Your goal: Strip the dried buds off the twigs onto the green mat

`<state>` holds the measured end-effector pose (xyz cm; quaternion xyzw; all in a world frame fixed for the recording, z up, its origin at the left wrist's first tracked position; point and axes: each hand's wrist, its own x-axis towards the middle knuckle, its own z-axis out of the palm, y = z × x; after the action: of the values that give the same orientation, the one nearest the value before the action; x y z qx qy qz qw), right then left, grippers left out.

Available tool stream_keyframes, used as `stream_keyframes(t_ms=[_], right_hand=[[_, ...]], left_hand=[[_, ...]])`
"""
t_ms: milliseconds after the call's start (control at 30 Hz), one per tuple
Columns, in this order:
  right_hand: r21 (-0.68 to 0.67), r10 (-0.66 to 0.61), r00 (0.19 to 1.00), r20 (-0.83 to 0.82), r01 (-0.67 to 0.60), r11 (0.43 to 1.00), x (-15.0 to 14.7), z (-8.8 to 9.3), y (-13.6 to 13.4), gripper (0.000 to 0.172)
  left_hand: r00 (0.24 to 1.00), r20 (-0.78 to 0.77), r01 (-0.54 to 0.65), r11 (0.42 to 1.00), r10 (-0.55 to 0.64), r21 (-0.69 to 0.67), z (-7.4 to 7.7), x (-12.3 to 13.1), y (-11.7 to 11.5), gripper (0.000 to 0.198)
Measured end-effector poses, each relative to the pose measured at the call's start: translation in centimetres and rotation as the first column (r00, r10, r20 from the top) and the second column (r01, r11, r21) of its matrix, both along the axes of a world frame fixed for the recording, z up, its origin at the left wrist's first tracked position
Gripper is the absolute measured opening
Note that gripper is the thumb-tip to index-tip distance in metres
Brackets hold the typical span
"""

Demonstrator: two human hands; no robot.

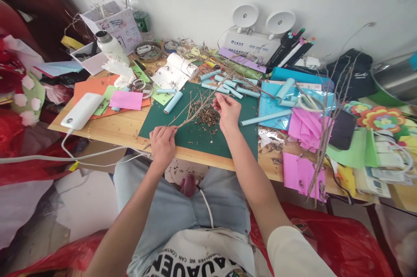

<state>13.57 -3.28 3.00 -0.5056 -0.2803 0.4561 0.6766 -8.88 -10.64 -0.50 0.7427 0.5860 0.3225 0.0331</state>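
My left hand [163, 144] is closed round the lower end of a dry, forked branch [195, 114]. The branch slants up and away to the right over a dark green cutting mat [156, 116]. My right hand [228, 111] is pinched beside the branch's thin twigs; what sits between its fingertips is too small to make out. Under the twigs, on the mat, lies a heap of brown crumbled dry leaves [207, 115]. Light blue paper tubes [224, 83] lie in a cluster beyond the branch, and a longer blue tube [265, 118] rests right of my right hand.
A white power bank [82, 111] with a cable lies at left, near a white bottle [112, 48]. Tall dry branches [325, 133] lean over the table's right side. Scissors [308, 102], pink crepe paper [302, 172] and an emergency light [250, 42] are also there.
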Motion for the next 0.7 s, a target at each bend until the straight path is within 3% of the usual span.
stream_keyframes(t_ms=[200, 433, 533, 700], right_hand=[[-0.03, 0.047, 0.998, -0.036, -0.048, 0.998, -0.1, -0.6, 0.1, 0.032], [0.033, -0.01, 0.962, 0.272, 0.002, 0.999, -0.2, -2.1, 0.5, 0.039], [0.041, 0.025, 0.868, 0.496, -0.052, 0.998, -0.3, -2.2, 0.0, 0.042], [0.165, -0.113, 0.548, 0.829, -0.045, 0.985, -0.4, -1.6, -0.7, 0.045]], left_hand=[[1.0, -0.002, -0.009, 1.0, 0.009, -0.016, 0.0, -0.1, 0.0, 0.03], [1.0, 0.0, 0.014, 0.999, -0.014, 0.033, 0.1, 0.0, 0.0, 0.028], [1.0, 0.008, 0.004, 0.999, -0.005, 0.032, 0.1, 0.0, 0.0, 0.028], [1.0, 0.013, -0.021, 1.0, 0.021, 0.008, 0.1, 0.0, 0.0, 0.029]])
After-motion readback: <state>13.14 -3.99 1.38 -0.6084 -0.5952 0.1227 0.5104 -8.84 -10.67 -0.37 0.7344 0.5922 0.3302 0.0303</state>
